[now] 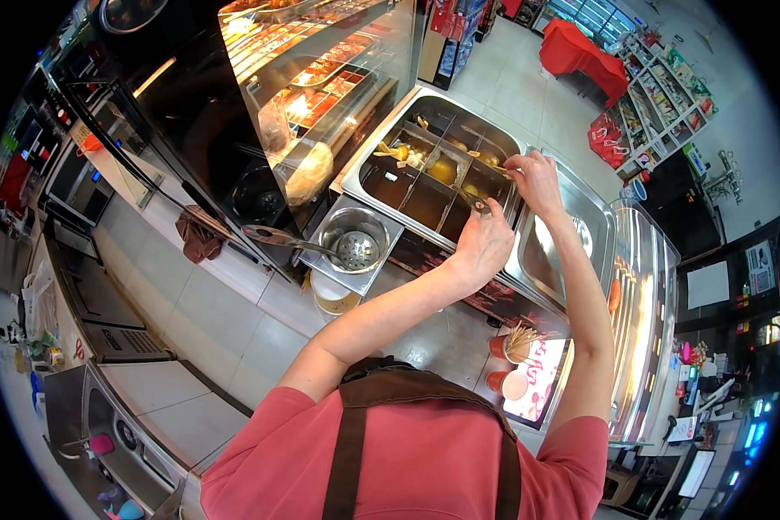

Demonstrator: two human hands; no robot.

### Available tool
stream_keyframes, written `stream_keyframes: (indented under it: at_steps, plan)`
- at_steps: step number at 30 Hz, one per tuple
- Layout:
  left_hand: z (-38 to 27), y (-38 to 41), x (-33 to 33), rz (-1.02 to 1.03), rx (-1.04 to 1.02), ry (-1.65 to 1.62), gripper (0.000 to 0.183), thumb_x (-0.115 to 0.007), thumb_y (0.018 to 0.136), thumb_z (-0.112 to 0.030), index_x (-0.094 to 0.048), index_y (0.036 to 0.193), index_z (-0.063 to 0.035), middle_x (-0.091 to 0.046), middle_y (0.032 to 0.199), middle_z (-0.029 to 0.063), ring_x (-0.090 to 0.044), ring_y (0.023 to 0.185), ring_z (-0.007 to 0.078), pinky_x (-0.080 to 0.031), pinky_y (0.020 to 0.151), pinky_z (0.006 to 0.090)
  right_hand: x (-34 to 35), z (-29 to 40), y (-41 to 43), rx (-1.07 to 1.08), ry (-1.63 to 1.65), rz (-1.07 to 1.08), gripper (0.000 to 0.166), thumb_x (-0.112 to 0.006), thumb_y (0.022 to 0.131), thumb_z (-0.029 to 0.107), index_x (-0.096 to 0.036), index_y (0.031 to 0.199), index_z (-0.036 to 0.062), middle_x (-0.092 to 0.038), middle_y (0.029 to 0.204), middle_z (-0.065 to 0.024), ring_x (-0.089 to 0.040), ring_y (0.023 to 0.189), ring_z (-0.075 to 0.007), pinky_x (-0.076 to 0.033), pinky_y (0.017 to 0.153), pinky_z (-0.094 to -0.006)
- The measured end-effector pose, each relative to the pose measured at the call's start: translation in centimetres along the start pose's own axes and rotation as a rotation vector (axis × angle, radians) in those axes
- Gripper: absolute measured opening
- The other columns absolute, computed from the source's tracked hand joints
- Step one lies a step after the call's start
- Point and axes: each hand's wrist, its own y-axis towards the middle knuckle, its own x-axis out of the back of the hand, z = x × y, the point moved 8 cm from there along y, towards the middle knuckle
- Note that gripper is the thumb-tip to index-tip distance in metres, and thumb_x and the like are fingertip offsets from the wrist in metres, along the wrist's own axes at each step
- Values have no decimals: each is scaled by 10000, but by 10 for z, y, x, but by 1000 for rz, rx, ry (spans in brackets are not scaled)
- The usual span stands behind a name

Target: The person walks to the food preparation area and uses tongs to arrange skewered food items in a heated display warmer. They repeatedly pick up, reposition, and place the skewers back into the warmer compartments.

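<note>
My left hand (484, 247) grips a dark metal utensil (471, 198), perhaps a spoon or tongs, over the front right compartments of a steel food warmer (352, 184). Beyond it, my right hand (536, 182) has its fingertips together at the warmer's right side, pinching the end of a small yellowish skewer or strip (502, 170). Dark broth fills the divided compartments. A round yellow piece of food (442, 169) lies in a middle one, and pale pieces (415, 158) and yellow tied strips (390, 151) lie left of it. Whatever the utensil's far end touches is hidden.
A steel pot (354, 240) holding a perforated ladle (279, 239) stands left of my left arm. A steel lid (559, 234) covers the right-hand well. Beyond it is a glass-covered roller grill (630, 312). A heated glass display (338, 78) stands behind. Cups (517, 344), one with skewers, are below.
</note>
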Motion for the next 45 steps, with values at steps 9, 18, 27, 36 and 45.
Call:
stream_keyframes:
  at_steps: [9,18,27,36,45]
  plan:
    - [0,1,1,9,7,-8,299,-628,790,-126,-725,963,99,-640,1092,283,-655,994,306,-561,792,327,-1,-2,0,2,4,-1,123,-725,827,102,-740,950,100,-702,854,-52,-631,928,-238,-432,897,-415]
    - [0,1,3,0,-2,9,298,-628,796,-128,-725,964,98,-638,1077,264,-649,1002,298,-557,793,318,0,0,0,5,5,-8,121,-727,823,100,-741,943,105,-701,845,-43,-631,915,-231,-431,886,-413]
    - [-1,1,4,4,-6,25,288,-628,800,-133,-727,952,91,-635,1044,244,-645,985,292,-551,784,311,0,-1,0,4,-2,-8,118,-727,821,98,-742,938,105,-701,844,-46,-632,915,-232,-433,879,-411]
    - [-1,1,6,9,-22,35,323,-621,807,-135,-727,997,104,-638,1151,308,-658,1031,320,-558,824,326,1,1,0,7,-1,-7,126,-735,821,106,-743,946,107,-707,853,-41,-633,920,-234,-432,878,-412]
    - [-1,1,1,9,-2,6,335,-618,804,-122,-721,1010,121,-629,1182,332,-659,1057,339,-564,844,339,0,1,0,-14,-12,18,124,-729,830,114,-746,953,105,-712,859,-42,-634,926,-235,-431,888,-416]
